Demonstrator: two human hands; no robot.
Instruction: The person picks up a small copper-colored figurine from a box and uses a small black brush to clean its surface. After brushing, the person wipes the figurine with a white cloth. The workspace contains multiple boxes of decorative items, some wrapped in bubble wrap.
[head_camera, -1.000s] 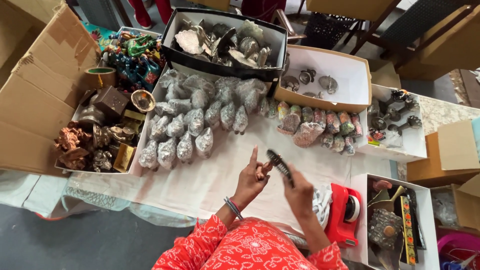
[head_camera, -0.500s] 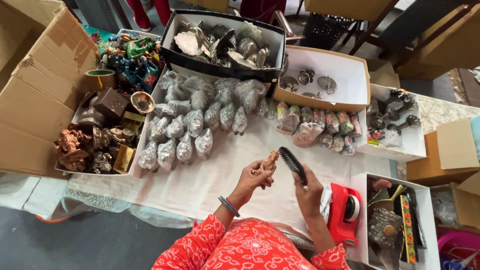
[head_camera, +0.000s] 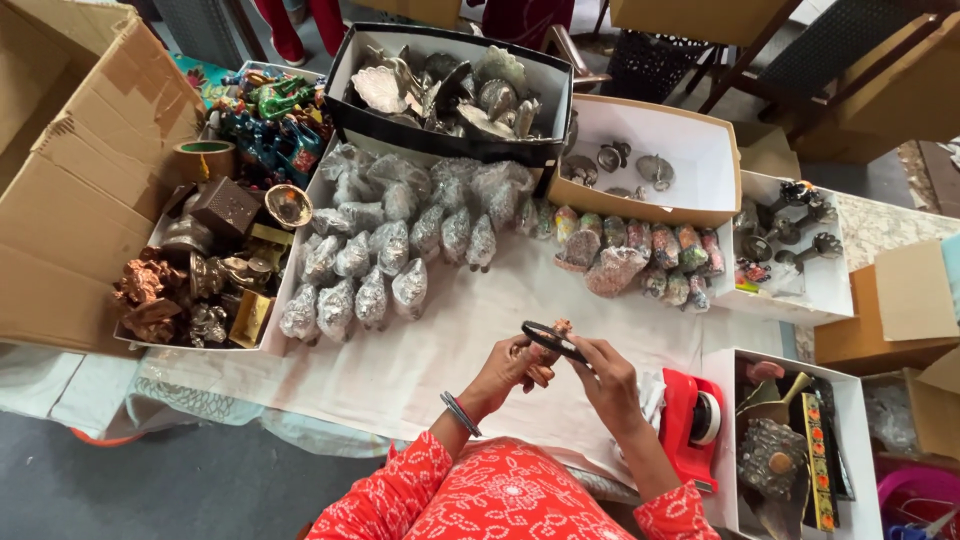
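The left hand (head_camera: 515, 365) is closed around a small copper-coloured figurine (head_camera: 560, 328), held above the white table cover (head_camera: 440, 350). The right hand (head_camera: 605, 375) pinches a black ring-shaped band (head_camera: 552, 340), which now lies against the figurine; half a second ago the band stood raised and clear of it. Both hands have shifted slightly right and closed together. A red tape dispenser (head_camera: 690, 425) sits just right of the hands. Wrapped silver figures (head_camera: 380, 260) lie beyond.

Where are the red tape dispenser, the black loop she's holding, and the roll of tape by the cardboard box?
red tape dispenser (head_camera: 683, 420), head view, red body.
black loop (head_camera: 552, 340), head view, near rim.
roll of tape (head_camera: 204, 159), head view, outer side.
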